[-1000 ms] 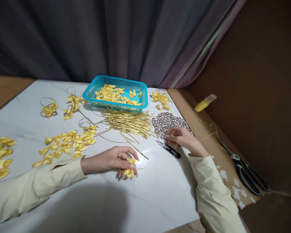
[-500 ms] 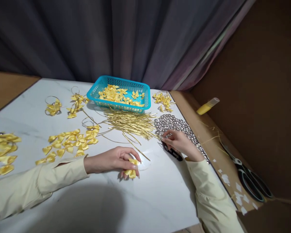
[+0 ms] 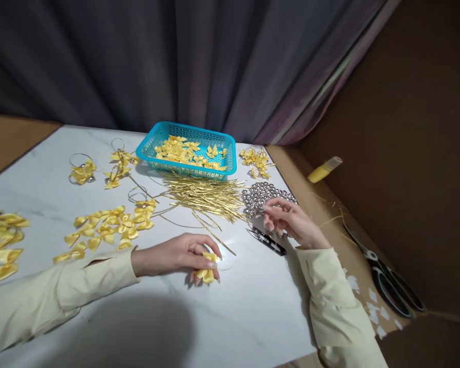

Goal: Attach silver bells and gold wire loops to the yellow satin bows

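My left hand is closed around a yellow ribbon bow, low over the white tabletop. Just past its fingertips lies a clear, shiny round patch whose kind I cannot make out. My right hand is raised above black thread snips, by the near side of a pile of small silver bells or beads. Its thumb and index finger are pinched together; whatever is between them is too small to tell. Gold wire ties are heaped between the hands, farther back.
Behind the ties stands a blue basket with yellow bows inside. Loose bows lie on the left, and finished-looking looped bunches lie farther back. Large scissors, paper scraps and a yellow tube are on the brown surface at right.
My right hand has lifted off the bell pile and snips and shifted slightly right, uncovering more of the snips. My left hand keeps its hold on the bow.
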